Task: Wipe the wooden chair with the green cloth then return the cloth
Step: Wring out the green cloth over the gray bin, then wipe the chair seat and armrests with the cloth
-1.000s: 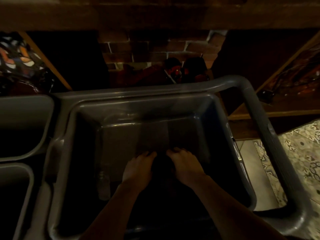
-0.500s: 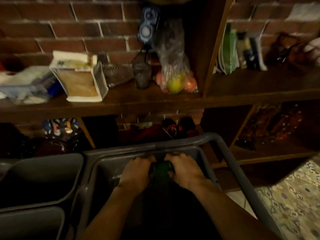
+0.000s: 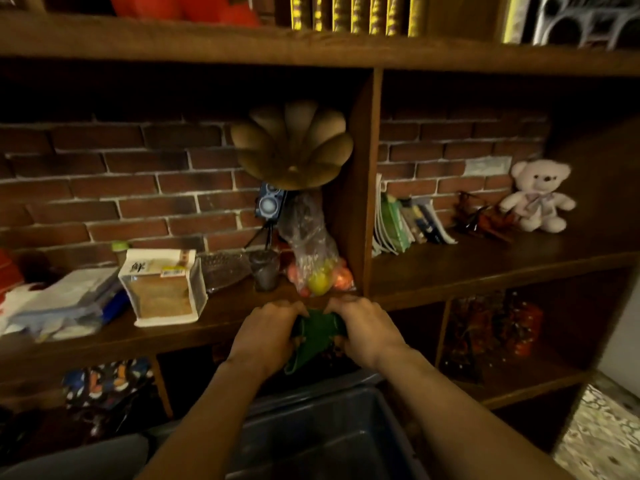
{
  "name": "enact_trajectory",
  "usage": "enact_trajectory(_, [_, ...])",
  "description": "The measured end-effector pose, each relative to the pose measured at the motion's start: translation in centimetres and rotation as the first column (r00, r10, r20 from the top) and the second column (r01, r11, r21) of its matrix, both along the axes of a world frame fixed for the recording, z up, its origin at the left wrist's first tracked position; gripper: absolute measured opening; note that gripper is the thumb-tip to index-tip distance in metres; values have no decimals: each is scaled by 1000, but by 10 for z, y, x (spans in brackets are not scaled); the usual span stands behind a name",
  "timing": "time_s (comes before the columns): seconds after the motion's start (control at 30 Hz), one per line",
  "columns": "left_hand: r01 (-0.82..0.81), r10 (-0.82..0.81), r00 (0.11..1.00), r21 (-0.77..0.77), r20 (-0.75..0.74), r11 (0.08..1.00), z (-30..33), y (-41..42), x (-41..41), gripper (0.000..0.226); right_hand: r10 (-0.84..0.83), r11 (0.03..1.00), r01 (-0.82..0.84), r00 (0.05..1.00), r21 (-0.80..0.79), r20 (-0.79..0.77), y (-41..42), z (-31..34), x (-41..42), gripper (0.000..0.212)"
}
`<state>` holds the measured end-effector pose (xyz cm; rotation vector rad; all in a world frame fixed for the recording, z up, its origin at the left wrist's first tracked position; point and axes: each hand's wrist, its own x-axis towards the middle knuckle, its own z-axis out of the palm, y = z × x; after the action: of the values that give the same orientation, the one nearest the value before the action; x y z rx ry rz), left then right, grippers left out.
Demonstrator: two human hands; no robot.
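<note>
A bunched green cloth (image 3: 317,336) hangs between both hands, held in the air in front of the wooden shelf edge and above a grey bin (image 3: 332,434). My left hand (image 3: 265,336) grips its left side, and my right hand (image 3: 369,329) grips its right side. Both sets of fingers are curled into the fabric. No wooden chair shows in this view.
A dark wooden shelf unit (image 3: 450,271) with a brick back fills the view. On it sit a white box (image 3: 162,285), a bag of fruit (image 3: 315,268), books (image 3: 405,220) and a teddy bear (image 3: 538,195). Patterned floor (image 3: 602,438) shows at the lower right.
Both hands have lifted the green cloth up out of the grey bin to shelf height. The view has tilted upward from the bin to the shelves.
</note>
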<state>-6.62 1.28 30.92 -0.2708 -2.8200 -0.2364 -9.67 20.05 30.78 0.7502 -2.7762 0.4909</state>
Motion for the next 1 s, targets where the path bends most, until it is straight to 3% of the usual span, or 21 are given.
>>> enact_trajectory(0.23, [107, -107, 992, 3, -70, 994, 46, 33, -17, 44, -126, 992, 127, 989, 11, -80, 35, 45, 6, 43])
enact_trajectory(0.5, [364, -359, 927, 33, -105, 931, 57, 153, -31, 42, -378, 925, 381, 921, 11, -91, 147, 54, 40, 42])
enact_trajectory(0.63, [502, -499, 863, 29, -81, 864, 54, 242, -20, 42, -541, 836, 547, 834, 35, -111, 225, 47, 80, 53])
enact_trajectory(0.83, [715, -707, 697, 52, -121, 697, 45, 379, 25, 43, -729, 681, 732, 676, -18, -113, 341, 36, 162, 35])
enact_trajectory(1.0, [827, -818, 561, 43, -129, 560, 42, 487, 78, 43, -825, 558, 830, 551, -23, -129, 427, 33, 238, 35])
